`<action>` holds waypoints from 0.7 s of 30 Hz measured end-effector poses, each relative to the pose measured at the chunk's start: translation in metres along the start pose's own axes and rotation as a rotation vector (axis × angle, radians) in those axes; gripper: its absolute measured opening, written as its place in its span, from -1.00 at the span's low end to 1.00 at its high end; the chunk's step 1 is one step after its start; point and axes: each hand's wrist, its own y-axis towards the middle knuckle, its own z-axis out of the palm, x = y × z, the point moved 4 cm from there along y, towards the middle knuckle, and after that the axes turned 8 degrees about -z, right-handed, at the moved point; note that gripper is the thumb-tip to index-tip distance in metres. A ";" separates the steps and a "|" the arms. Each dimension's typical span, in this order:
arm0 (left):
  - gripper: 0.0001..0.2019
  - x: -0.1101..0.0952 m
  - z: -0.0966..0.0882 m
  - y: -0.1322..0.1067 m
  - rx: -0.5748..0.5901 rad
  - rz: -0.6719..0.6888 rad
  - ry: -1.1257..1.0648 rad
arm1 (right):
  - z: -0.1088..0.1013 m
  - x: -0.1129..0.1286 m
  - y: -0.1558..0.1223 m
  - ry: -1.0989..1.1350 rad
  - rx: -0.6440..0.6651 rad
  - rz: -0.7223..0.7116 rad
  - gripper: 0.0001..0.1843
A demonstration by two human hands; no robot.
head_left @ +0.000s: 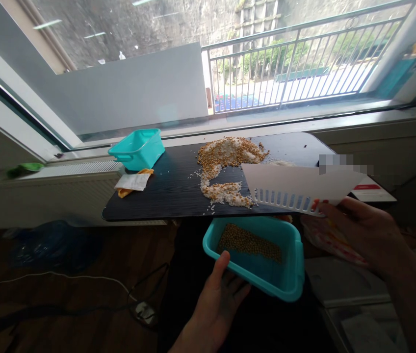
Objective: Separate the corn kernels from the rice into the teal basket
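Note:
My left hand (pixel 220 289) grips the near side of a turquoise plastic basin (pixel 285 289), thumb at the rim and fingers underneath. Yellowish-brown beans, seemingly soybeans (pixel 248 242), lie along the basin's far side. In my right hand (pixel 366 230) is a white plastic sheet (pixel 289 179) with a row of slots along its lower edge, held by its right end above the tabletop. To the sheet's left, a heap of mixed beans and white rice-like grains (pixel 230 149) spreads on the dark table (pixel 171 196), with a trail curving to the near edge.
A second turquoise basin (pixel 142 152) stands at the table's far left, beside a white-and-orange folded cloth (pixel 134 182). Behind runs a window with a radiator (pixel 83 184) beneath. A cable and power strip (pixel 144 311) lie on the floor at left.

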 end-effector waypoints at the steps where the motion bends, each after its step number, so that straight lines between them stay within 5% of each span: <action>1: -0.44 0.000 0.000 0.000 0.004 0.003 0.000 | 0.000 -0.002 0.000 -0.001 0.003 -0.006 -0.64; 14: -0.43 0.000 0.000 0.001 0.025 0.006 -0.008 | 0.002 0.007 -0.009 0.110 0.110 0.040 -0.68; 21: -0.43 0.000 -0.001 0.001 0.013 0.000 -0.010 | 0.006 0.007 -0.005 0.104 0.000 0.028 -0.67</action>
